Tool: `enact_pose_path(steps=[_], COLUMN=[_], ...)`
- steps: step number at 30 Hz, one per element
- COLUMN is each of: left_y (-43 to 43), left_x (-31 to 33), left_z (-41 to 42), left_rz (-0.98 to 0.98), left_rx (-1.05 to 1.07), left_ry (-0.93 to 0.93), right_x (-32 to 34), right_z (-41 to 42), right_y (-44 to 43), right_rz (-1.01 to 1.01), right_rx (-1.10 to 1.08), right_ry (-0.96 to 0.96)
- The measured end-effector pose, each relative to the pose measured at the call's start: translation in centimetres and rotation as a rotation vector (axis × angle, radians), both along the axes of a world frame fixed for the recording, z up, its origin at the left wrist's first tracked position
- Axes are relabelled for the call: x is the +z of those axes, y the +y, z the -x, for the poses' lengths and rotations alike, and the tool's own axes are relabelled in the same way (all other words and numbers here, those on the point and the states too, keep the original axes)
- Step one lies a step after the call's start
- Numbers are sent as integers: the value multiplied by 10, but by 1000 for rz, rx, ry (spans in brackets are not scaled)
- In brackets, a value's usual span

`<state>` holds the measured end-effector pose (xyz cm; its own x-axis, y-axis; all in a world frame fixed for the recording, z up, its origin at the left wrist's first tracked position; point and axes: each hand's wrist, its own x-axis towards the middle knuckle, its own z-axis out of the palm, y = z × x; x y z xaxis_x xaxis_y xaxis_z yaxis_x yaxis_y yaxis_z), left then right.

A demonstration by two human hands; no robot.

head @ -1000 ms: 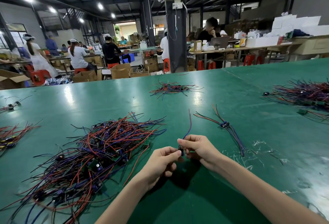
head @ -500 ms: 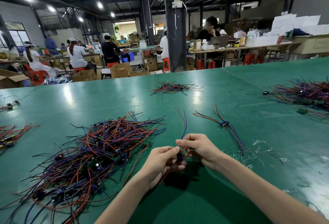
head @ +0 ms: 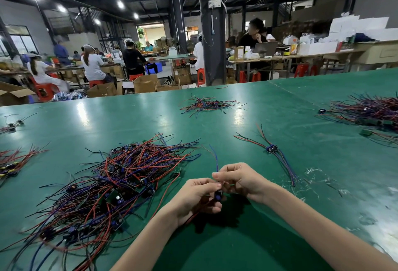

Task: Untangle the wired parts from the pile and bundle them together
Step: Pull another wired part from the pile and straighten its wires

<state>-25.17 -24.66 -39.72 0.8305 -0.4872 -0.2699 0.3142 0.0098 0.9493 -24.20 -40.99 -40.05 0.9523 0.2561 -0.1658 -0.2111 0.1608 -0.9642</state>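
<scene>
A big tangled pile of red, blue and black wired parts (head: pixel 112 186) lies on the green table (head: pixel 247 132) to my left. Just right of it, my left hand (head: pixel 195 198) and my right hand (head: pixel 239 181) meet above the table and pinch one small wired part (head: pixel 218 194) between them. Its blue and red wires rise from my right fingers, and a red wire trails under my left palm. A small sorted bundle of wired parts (head: pixel 272 149) lies on the table to the right of my hands.
More wire heaps lie at the table's far middle (head: pixel 209 104), far right (head: pixel 370 111) and left edge (head: pixel 13 163). Plastic scraps (head: pixel 312 176) litter the table at the right. People work at benches beyond the table, behind a dark pillar (head: pixel 212 33).
My hands stayed in place while my fingers worked the part; its upright wires have shifted and shortened above my right hand, and a red wire now trails under my left palm.
</scene>
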Motion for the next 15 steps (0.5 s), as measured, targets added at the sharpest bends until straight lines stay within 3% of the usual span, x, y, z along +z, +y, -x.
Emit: enact_pose_path(steps=[15], left_y=[-3], left_x=[-4], left_z=[-5], left_rz=[71], left_rx=[76], left_ry=[-4], right_x=[-1], right_z=[-2], right_y=[5], right_rz=[-95], right_rx=[-80], right_ry=[87])
